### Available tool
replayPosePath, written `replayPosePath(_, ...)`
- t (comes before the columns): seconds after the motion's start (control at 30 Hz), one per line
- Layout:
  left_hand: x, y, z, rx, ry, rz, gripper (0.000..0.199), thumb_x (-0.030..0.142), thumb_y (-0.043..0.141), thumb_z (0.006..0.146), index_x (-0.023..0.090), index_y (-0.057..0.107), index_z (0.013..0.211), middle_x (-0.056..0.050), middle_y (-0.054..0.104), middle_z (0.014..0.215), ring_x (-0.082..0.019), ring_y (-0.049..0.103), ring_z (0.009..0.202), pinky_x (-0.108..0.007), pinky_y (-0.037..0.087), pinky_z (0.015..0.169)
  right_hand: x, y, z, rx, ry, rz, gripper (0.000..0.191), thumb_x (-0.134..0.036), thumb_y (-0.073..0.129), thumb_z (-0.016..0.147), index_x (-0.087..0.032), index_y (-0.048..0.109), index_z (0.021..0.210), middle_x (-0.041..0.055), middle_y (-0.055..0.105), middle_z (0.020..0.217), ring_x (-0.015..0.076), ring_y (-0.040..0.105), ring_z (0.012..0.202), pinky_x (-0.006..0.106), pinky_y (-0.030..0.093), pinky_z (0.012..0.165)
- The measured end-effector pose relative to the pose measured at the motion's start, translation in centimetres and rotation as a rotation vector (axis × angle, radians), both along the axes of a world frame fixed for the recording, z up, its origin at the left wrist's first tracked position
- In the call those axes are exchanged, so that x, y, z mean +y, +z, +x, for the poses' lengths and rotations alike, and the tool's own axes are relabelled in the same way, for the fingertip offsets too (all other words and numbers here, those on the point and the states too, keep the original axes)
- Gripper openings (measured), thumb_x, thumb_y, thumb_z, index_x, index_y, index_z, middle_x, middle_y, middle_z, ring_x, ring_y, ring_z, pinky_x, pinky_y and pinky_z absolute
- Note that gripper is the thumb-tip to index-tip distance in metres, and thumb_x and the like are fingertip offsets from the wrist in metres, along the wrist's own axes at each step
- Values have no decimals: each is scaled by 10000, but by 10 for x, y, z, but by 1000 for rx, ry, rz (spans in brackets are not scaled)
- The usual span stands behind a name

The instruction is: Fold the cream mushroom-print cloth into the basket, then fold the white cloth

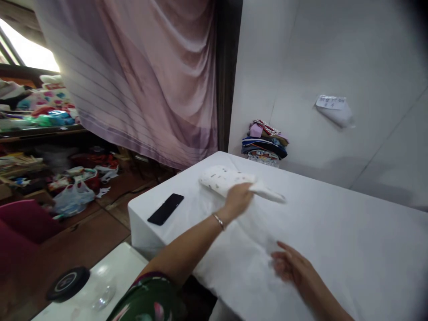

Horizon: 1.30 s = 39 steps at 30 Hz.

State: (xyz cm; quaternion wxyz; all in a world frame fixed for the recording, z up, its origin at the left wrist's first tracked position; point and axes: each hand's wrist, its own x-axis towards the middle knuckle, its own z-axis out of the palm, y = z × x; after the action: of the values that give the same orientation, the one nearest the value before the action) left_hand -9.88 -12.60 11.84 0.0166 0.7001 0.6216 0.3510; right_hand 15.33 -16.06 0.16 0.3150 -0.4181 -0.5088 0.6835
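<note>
A white patterned cloth bundle (219, 179) lies on the white table (334, 223), and my left hand (239, 199) is closed on its near right part, a bracelet on the wrist. One end of the cloth sticks out to the right of that hand. Sheer, whitish material (254, 225) stretches from the bundle toward my right hand (287, 263). The fingers of my right hand are curled and blurred at the edge of this material; whether they grip it is unclear.
A black phone (166, 209) lies at the table's left corner. Folded clothes (265, 141) are stacked by the wall. At lower left, a clear jar with a black lid (68, 284) rests on a smaller white table (125, 263). A pink curtain (160, 67) hangs behind.
</note>
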Motion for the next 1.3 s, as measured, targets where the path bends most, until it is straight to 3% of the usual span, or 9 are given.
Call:
replayPosePath(0.1, -47, -22, 70, 28, -442, -43, 198, 261, 424, 876, 232, 618, 905, 12, 673, 925, -146, 599, 870, -243, 424, 741, 15, 23, 9, 180, -110, 48, 611, -687, 417, 762, -223, 597, 1117, 124, 663, 1039, 266, 638, 909, 406, 524, 721)
replayPosePath(0.2, -90, -54, 114, 37, -608, -124, 135, 303, 507, 837, 198, 592, 833, -10, 673, 850, -159, 614, 798, -252, 428, 682, 18, 37, 30, 126, -203, 123, 675, -717, 246, 784, -209, 660, 946, 136, 694, 900, 289, 641, 917, 416, 525, 761)
replayPosePath(0.37, -119, -65, 119, -67, -804, -106, 261, 429, 541, 839, 203, 607, 952, -13, 682, 995, -144, 617, 923, -263, 435, 832, -11, 48, 70, -1, -177, -224, 437, -542, 493, 749, -142, 668, 787, 125, 679, 643, 309, 666, 741, 442, 531, 727)
replayPosePath(0.63, -75, -53, 28, 124, -69, -176, 424, 346, 528, 837, 159, 529, 1217, -115, 515, 1308, -251, 438, 1217, -410, 310, 1031, -67, 56, 130, 34, -126, -160, 493, -415, 744, 539, -167, 660, 957, 116, 709, 794, 305, 670, 728, 425, 526, 698)
replayPosePath(0.8, -56, -67, 7, 279, 12, -335, 281, 337, 527, 822, 172, 634, 1022, -89, 636, 1072, -243, 536, 1054, -384, 374, 940, -74, 62, 130, -72, -151, -217, 431, -514, 656, 677, -153, 664, 913, 115, 705, 768, 276, 670, 691, 405, 532, 677)
replayPosePath(0.93, -30, -41, 11, 226, 74, -277, 218, 269, 456, 859, 181, 643, 790, -52, 635, 901, -179, 572, 872, -300, 417, 785, -46, 89, 129, -171, -150, -133, 353, -447, 704, 680, -145, 632, 848, 98, 691, 716, 228, 652, 621, 346, 522, 594)
replayPosePath(1.1, 18, 41, 19, -154, 234, 257, 195, 299, 445, 889, 166, 566, 813, -39, 588, 853, -141, 541, 784, -268, 407, 730, 27, 154, 161, -248, -726, 300, 301, -450, 669, 704, -181, 601, 821, 67, 626, 656, 175, 572, 509, 315, 441, 475)
replayPosePath(1.2, 20, 82, 44, -221, 42, 516, 187, 308, 400, 921, 170, 524, 894, -32, 582, 886, -122, 542, 786, -247, 406, 724, 63, 174, 192, -275, -917, 610, 328, -418, 614, 745, -175, 618, 966, 135, 656, 939, 245, 629, 770, 365, 490, 630)
replayPosePath(1.3, -6, 84, 82, -96, -209, 455, 198, 317, 372, 934, 174, 509, 949, -16, 597, 856, -121, 563, 773, -238, 411, 704, 72, 163, 220, -372, -1108, 688, 471, -274, 583, 735, -114, 545, 1177, 199, 559, 1214, 284, 560, 1062, 410, 452, 858)
